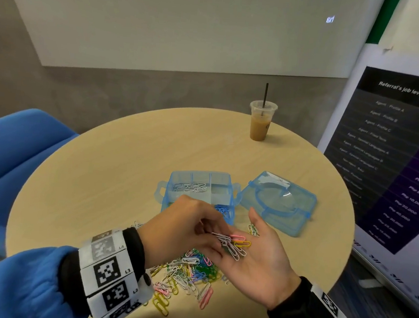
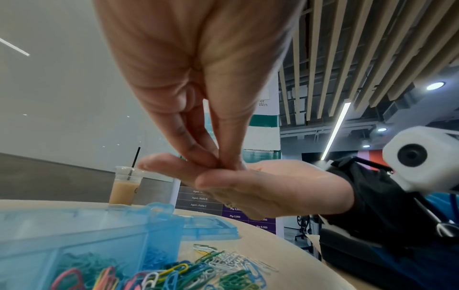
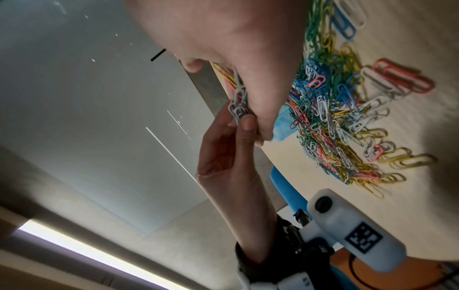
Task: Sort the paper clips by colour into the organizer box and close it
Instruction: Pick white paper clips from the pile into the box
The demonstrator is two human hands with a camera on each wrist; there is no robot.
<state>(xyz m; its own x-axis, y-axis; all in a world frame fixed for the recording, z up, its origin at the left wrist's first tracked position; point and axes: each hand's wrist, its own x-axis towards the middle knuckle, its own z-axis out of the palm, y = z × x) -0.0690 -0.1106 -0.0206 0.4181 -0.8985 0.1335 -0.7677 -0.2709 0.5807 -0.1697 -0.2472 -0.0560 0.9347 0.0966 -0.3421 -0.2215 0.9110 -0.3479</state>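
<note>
Organizer box (image 1: 198, 191) open on round table (image 1: 116, 166), lid (image 1: 279, 203) detached beside it; white clips in back compartment, blue in front. Right hand (image 1: 260, 259) flat, palm up, cradling clips. Left hand (image 1: 184, 226) pinches white clips (image 1: 226, 242) there. Mixed pile (image 1: 188, 273) below. Iced coffee (image 1: 260, 121) far edge.

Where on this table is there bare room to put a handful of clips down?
Bare: left of the organizer box, and between it and the iced coffee cup. Crowded: the near edge under the loose clip pile; the lid fills the right.
</note>
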